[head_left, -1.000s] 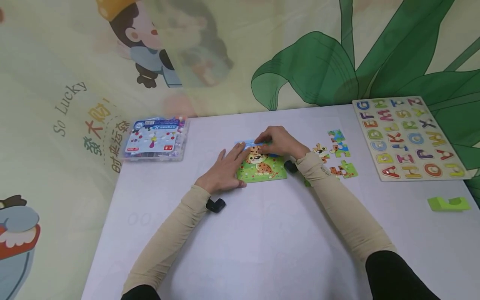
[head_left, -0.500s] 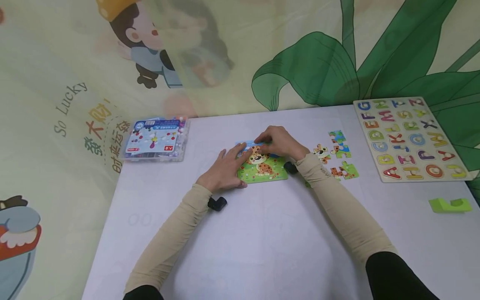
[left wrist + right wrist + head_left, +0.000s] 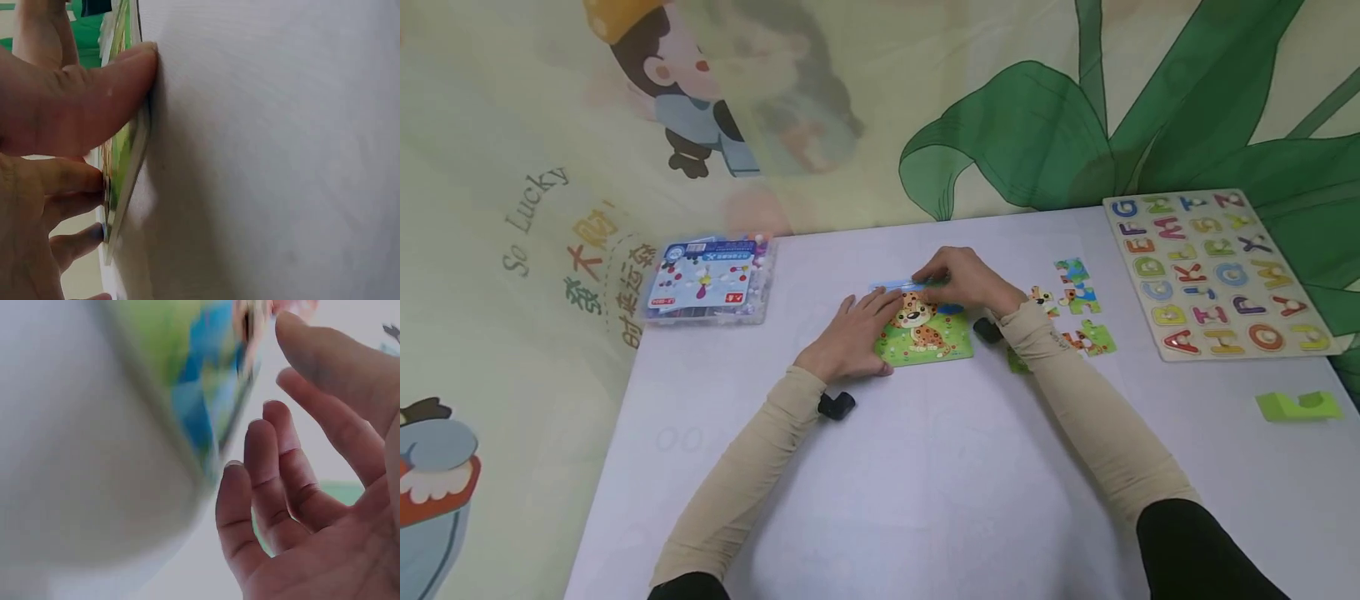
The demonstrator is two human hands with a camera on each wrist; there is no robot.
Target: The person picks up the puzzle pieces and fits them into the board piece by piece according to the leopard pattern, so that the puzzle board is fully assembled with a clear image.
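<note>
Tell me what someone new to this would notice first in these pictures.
Probably the bright spotted-animal puzzle near the middle of the white table, with the left hand at its left edge and the right hand by its upper right. Next might come the colorful alphabet board at the table's far right, then the large green leaves on the backdrop behind.

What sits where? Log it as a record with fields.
Left hand: touches flat rectangular green-and-blue leopard puzzle
Right hand: at puzzle's far right, contact unclear
Right of puzzle: flat multicoloured jigsaw pieces
Far left: clear plastic box with blue label
Far right: cream rectangular letter board
Nearer right: light-green notched block
</note>
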